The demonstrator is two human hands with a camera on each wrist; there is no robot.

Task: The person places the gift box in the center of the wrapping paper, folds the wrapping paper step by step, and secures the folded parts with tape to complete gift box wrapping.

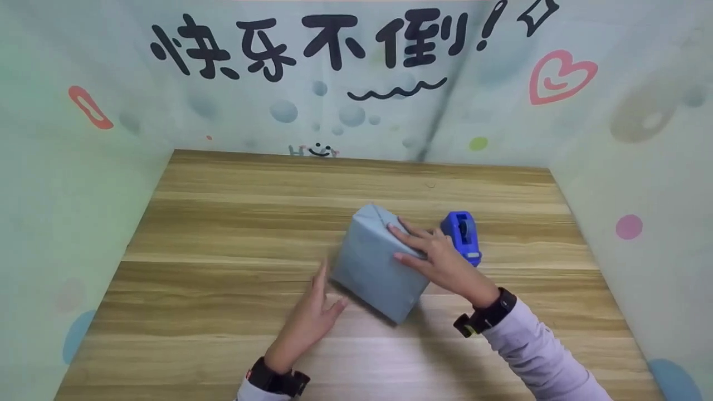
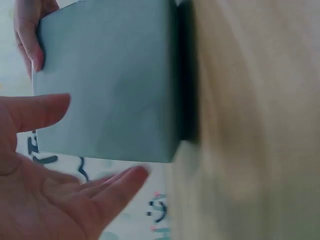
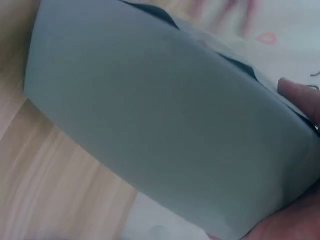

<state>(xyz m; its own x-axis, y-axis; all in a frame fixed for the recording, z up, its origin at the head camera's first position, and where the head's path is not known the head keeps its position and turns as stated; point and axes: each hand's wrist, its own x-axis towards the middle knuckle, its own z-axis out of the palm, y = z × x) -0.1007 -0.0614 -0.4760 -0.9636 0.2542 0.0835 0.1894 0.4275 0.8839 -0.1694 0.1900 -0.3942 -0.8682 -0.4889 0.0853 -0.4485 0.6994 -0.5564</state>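
Observation:
A box wrapped in blue-grey paper (image 1: 379, 267) stands tilted near the middle of the table in the head view, with folded paper at its upper end. My right hand (image 1: 445, 259) grips it at the upper right, fingers over the end and thumb on the near face. In the right wrist view, paper edges stand loose along one side of the wrapped box (image 3: 160, 115). My left hand (image 1: 309, 317) is beside the lower left corner, thumb and fingers spread, holding nothing. The left wrist view shows that hand (image 2: 60, 195) apart from the plain paper face.
A blue tape dispenser (image 1: 464, 236) stands just behind my right hand. The wood-grain table (image 1: 223, 234) is bounded by a printed backdrop (image 1: 234, 111) at the back and both sides. Dark bands sit on both wrists.

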